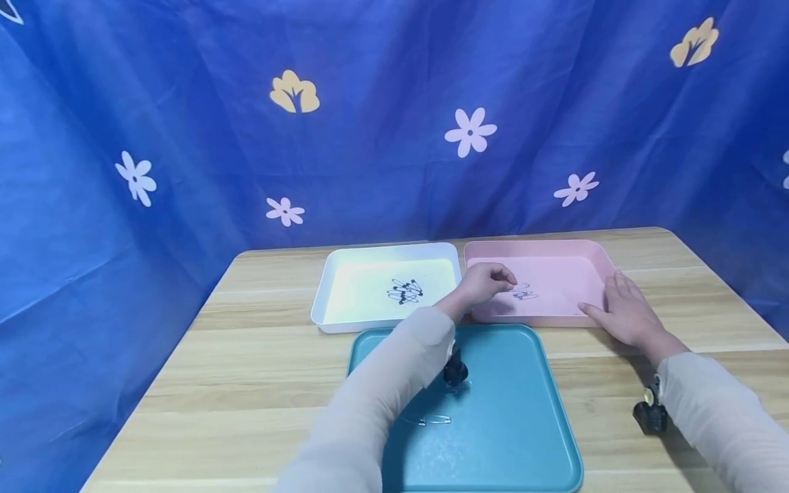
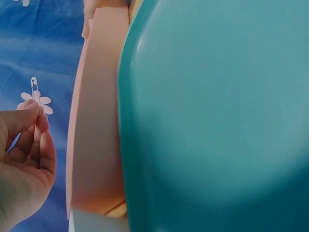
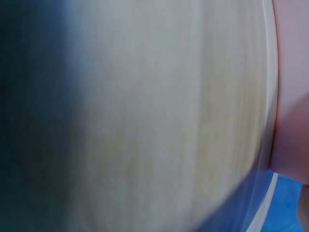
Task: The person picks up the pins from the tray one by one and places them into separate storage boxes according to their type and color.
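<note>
Between thumb and fingers, my left hand (image 1: 487, 282) pinches a silver safety pin (image 2: 35, 92), held upright in the left wrist view. That hand is over the left part of the pink tray (image 1: 570, 281), where several silver safety pins (image 1: 524, 293) lie. My right hand (image 1: 630, 311) rests on the pink tray's right front corner with its fingers spread. In the white tray (image 1: 345, 294) lies a cluster of black safety pins (image 1: 405, 292). More silver safety pins (image 1: 436, 420) lie on the teal tray (image 1: 505, 424), partly hidden by my left forearm.
The white and pink trays stand side by side at the back of the wooden table (image 1: 246, 383), with the teal tray in front of them. A blue flowered cloth (image 1: 370, 137) hangs behind the table.
</note>
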A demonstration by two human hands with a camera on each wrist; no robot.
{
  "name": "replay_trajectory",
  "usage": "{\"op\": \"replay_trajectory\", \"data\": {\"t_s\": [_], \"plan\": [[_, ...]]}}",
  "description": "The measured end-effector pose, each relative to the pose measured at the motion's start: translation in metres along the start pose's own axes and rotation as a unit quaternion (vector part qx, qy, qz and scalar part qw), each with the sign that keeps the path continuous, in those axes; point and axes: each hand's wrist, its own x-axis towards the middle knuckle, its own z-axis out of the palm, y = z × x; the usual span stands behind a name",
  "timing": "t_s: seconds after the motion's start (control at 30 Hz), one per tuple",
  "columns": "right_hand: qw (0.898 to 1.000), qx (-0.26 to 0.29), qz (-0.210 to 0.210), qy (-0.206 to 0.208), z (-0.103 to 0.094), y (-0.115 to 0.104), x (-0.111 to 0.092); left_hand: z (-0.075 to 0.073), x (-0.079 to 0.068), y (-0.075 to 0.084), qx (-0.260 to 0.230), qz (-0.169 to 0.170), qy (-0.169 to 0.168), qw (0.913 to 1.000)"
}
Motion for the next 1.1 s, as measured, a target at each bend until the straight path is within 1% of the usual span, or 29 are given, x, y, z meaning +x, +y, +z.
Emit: {"op": "replay_trajectory", "data": {"t_s": [0.13, 0.27, 0.43, 0.53, 0.83, 1.0, 1.1], "plan": [[1.0, 0.0, 0.002, 0.0, 0.001, 0.001, 0.0, 0.009, 0.008, 0.001, 0.024, 0.001, 0.005, 0.9997], [1.0, -0.002, 0.0, 0.001, 0.002, 0.001, 0.0, 0.015, 0.014, 0.001, 0.049, -0.013, 0.02, 0.9985], [1.0, -0.003, 0.002, -0.001, 0.003, 0.0, 0.001, 0.021, 0.02, 0.0, 0.057, -0.048, 0.039, 0.9964], [1.0, -0.004, 0.002, 0.001, 0.002, 0.0, 0.002, 0.025, 0.024, -0.001, 0.049, -0.074, 0.052, 0.9947], [1.0, -0.006, 0.005, 0.001, 0.001, 0.0, 0.002, 0.035, 0.029, -0.006, 0.077, -0.136, 0.081, 0.9845], [1.0, -0.007, 0.007, 0.002, 0.003, 0.001, 0.002, 0.04, 0.031, -0.009, 0.067, -0.179, 0.088, 0.9776], [1.0, -0.009, 0.005, 0.002, 0.004, 0.002, 0.002, 0.043, 0.033, -0.01, 0.063, -0.191, 0.093, 0.9751]]}}
